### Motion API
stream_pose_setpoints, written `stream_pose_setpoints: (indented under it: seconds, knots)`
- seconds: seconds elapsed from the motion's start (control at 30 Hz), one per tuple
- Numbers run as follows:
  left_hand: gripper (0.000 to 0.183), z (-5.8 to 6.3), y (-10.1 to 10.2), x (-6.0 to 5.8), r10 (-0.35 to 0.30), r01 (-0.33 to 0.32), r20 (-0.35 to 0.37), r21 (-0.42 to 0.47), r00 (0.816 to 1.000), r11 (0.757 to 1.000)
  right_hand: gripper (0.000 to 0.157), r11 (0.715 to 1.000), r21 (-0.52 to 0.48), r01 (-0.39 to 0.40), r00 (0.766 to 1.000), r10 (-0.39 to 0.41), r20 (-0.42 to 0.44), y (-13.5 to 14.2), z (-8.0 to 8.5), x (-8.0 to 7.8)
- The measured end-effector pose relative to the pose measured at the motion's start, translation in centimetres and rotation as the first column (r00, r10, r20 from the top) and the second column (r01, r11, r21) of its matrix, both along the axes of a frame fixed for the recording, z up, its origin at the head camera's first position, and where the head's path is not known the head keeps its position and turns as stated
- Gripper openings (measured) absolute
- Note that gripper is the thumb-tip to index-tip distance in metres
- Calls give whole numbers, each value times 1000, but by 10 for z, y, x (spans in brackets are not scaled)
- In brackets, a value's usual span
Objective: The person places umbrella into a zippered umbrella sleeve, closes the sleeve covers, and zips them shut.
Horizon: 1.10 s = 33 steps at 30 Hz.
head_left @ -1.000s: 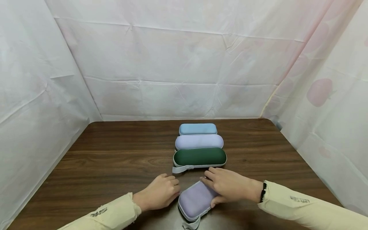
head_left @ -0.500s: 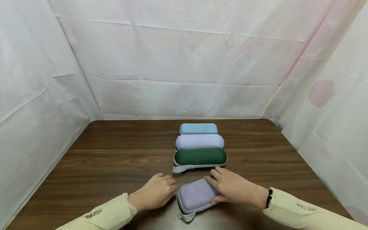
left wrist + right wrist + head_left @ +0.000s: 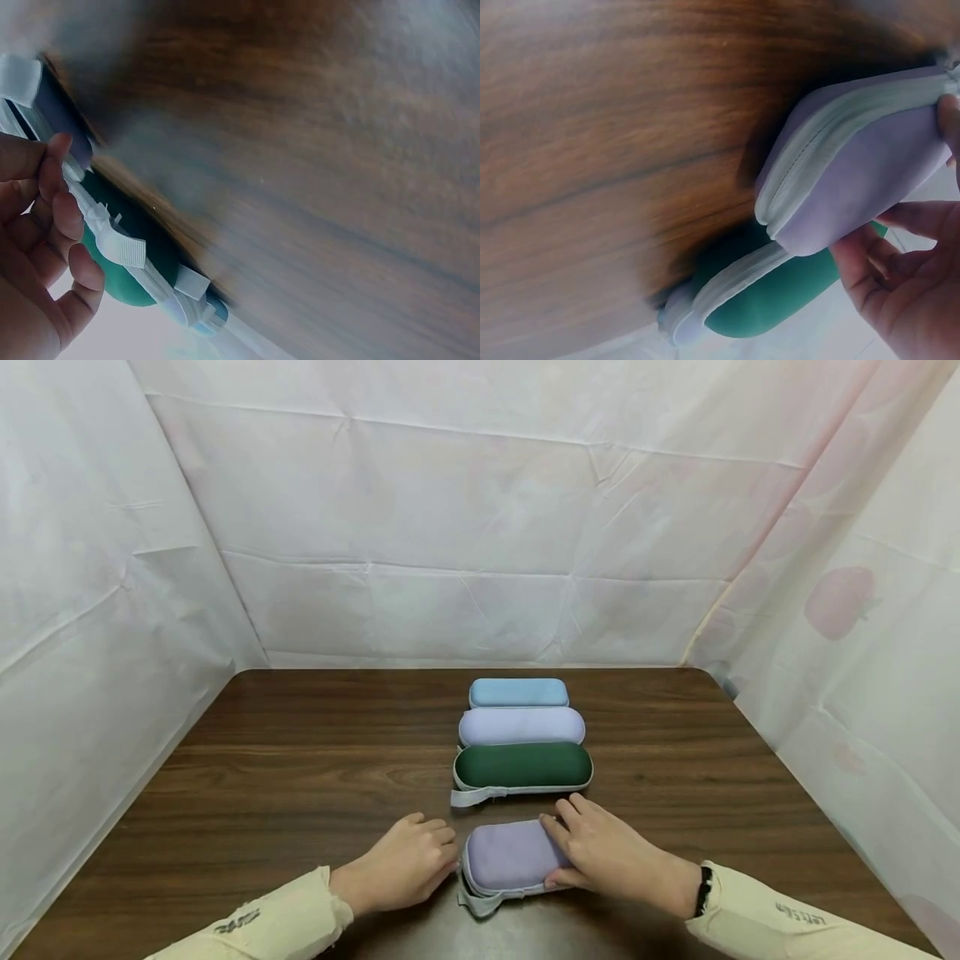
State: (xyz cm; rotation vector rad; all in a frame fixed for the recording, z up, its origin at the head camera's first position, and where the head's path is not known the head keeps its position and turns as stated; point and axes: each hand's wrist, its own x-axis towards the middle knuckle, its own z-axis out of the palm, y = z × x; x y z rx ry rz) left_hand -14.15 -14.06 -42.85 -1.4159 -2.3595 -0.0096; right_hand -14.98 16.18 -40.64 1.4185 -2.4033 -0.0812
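Observation:
A purple zip case (image 3: 510, 858) with grey zip edging and a grey pull loop lies at the near middle of the table. My right hand (image 3: 611, 856) grips its right end, thumb on the near side and fingers over the far side. In the right wrist view the purple zip case (image 3: 870, 161) shows its zip along the edge, with my thumb and fingers on its shell. My left hand (image 3: 405, 864) rests just left of the case's other end, fingers loosely curled. The left wrist view shows nothing held between the fingers (image 3: 67, 214).
Beyond the purple case, a dark green zip case (image 3: 525, 766), a lavender zip case (image 3: 521, 727) and a light blue zip case (image 3: 519, 693) lie in a close row. The dark wooden table (image 3: 300, 760) is bordered by pale hanging sheets (image 3: 465, 518).
The purple case has turned from slanted to nearly parallel with the row, its loop end swinging left and away. My right hand moved slightly right with it; my left hand shifted slightly left.

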Motion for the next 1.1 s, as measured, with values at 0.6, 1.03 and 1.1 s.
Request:
stream_pose_setpoints:
  seconds: [0.6, 1.03, 1.1]
  knots:
    - [15, 1, 9, 5, -30, 31, -38, 29, 999, 999, 66, 999, -22, 44, 999, -44, 2, -3, 0, -4]
    - [20, -5, 22, 12, -105, 109, -81, 46, 991, 993, 64, 999, -13, 45, 999, -45, 8, -4, -3, -3]
    - [19, -5, 23, 12, -109, 112, -89, 35, 990, 993, 64, 999, -13, 48, 999, -48, 9, -5, -3, -3]
